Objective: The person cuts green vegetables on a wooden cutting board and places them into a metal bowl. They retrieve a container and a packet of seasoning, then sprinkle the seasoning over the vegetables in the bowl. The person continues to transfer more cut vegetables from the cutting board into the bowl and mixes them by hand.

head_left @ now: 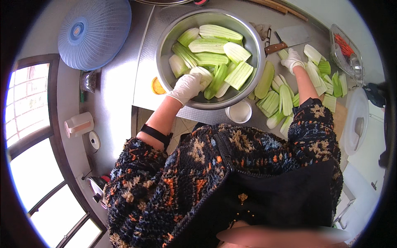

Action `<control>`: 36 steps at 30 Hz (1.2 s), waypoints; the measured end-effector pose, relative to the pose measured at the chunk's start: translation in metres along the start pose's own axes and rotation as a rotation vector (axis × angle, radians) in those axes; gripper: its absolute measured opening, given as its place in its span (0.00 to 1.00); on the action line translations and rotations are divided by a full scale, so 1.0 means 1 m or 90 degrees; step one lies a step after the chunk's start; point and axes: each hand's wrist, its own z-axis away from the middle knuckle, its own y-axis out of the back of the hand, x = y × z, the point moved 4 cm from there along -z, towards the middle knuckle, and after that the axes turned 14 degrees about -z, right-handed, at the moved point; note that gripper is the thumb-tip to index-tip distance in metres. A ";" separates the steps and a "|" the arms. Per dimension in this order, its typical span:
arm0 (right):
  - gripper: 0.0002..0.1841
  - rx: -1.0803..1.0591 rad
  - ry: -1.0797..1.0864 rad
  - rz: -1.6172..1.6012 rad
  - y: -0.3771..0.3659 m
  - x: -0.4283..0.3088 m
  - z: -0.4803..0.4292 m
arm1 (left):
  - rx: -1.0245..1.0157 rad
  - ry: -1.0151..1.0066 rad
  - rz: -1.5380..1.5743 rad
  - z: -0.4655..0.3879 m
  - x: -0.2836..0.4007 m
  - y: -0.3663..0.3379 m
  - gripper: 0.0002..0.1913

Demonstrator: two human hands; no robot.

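My left hand [186,88], in a white glove, reaches over the near rim of a large steel bowl [164,40]. Its fingers are closed around a pale green vegetable piece [203,76] inside. Several more long-cut vegetable pieces [212,46], green-striped and whitish, lie in the bowl. To the right of the bowl, my gloved right hand [292,60] is at the counter, with a short green vegetable piece [282,54] showing at its fingers. Loose cut pieces [285,98] spread below that hand, and others [314,54] lie to its right.
A cleaver [293,34] with a wooden handle and a peeler [268,35] lie behind my right hand. A white cup [240,111] stands by the bowl's near edge. A blue mesh dome [99,34] is at left. A clear container [339,60] holds red peppers at right.
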 end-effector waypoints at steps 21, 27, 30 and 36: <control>0.23 -0.126 -0.103 -0.580 -0.025 0.074 -0.054 | 0.056 0.223 0.265 0.022 -0.046 0.049 0.19; 0.23 -0.057 -0.259 -0.821 -0.037 0.086 -0.054 | 0.110 0.143 0.263 0.022 -0.028 0.048 0.21; 0.29 0.082 0.011 -0.246 -0.025 0.070 -0.076 | 0.128 0.140 0.270 0.023 -0.024 0.052 0.21; 0.29 0.102 -0.073 -0.241 -0.042 0.086 -0.080 | 0.062 0.145 0.170 0.019 -0.024 0.034 0.13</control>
